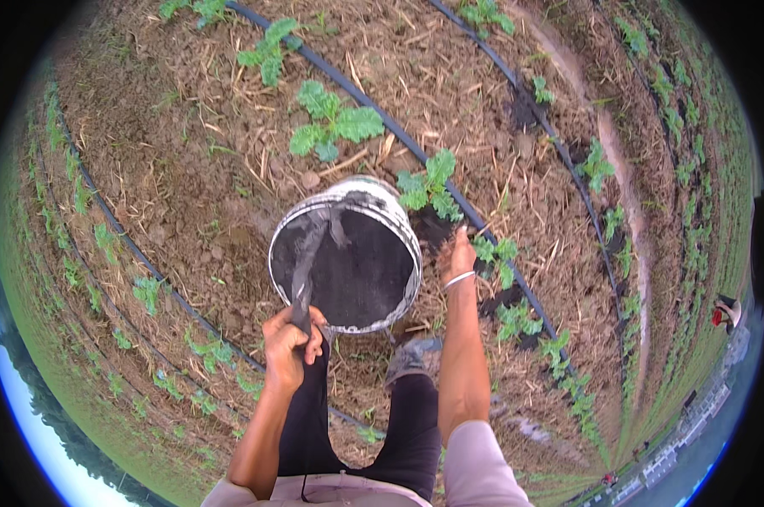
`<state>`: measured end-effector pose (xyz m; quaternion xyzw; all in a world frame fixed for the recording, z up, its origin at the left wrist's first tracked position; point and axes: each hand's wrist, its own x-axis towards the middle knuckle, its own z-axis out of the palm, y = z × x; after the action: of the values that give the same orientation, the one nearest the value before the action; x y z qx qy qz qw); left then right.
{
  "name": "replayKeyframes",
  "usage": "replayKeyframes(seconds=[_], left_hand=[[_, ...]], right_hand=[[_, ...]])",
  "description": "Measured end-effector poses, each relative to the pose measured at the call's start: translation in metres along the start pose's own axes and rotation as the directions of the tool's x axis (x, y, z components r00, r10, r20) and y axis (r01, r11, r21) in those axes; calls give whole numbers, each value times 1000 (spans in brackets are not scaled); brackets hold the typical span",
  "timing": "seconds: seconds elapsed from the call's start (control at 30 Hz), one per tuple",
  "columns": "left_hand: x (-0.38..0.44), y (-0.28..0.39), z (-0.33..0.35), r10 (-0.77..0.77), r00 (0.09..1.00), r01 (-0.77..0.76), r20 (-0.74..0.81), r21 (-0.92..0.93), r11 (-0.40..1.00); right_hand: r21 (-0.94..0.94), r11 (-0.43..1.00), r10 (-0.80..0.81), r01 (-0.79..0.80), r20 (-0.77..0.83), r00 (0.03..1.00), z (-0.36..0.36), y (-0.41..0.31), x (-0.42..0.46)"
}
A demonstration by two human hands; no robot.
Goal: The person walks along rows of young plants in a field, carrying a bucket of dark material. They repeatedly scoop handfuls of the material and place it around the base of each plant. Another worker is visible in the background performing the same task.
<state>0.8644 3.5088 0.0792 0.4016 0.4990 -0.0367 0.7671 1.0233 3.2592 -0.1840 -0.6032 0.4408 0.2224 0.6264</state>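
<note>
My left hand (pixel 293 339) grips a dark cloth strap (pixel 303 279) tied to the rim of a white plastic bucket (pixel 414 253). The bucket is tilted, its mouth towards me, with fine black material (pixel 363 272) inside. To the right of the bucket, my right hand (pixel 459 253), with a white band at the wrist, is low over the soil by a leafy green seedling (pixel 434 184). Dark material (pixel 434 228) lies on the ground at that plant's base, beside my fingertips. Whether the fingers hold any of it cannot be told.
A black drip irrigation hose (pixel 356 92) runs diagonally past the plants, with another hose (pixel 566 158) farther right. More seedlings (pixel 337 123) grow in straw-littered soil. My boot (pixel 410 361) stands below the bucket. A distant person (pixel 729 312) is at the far right.
</note>
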Motion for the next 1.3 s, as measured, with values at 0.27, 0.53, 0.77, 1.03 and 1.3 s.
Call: replayKeyframes(seconds=[0.27,0.53,0.77,1.03,1.3], left_hand=[[-10,-2,-22,-47,998,46,-39,-26,999],[-9,1,-9,-82,996,82,-41,2,997],[-1,0,-13,-123,992,123,-13,-45,991],[1,8,-20,-85,996,84,-14,-60,995],[-2,13,-24,-99,995,97,-27,-73,993]], right_hand=[[-422,612,-613,669,283,738,38,-14,-202],[-386,-457,-100,802,918,385,142,15,-183],[-331,-517,61,789,905,420,128,76,-136],[-581,285,-238,763,728,643,114,60,-160],[-71,975,221,-210,288,932,46,-47,-207]])
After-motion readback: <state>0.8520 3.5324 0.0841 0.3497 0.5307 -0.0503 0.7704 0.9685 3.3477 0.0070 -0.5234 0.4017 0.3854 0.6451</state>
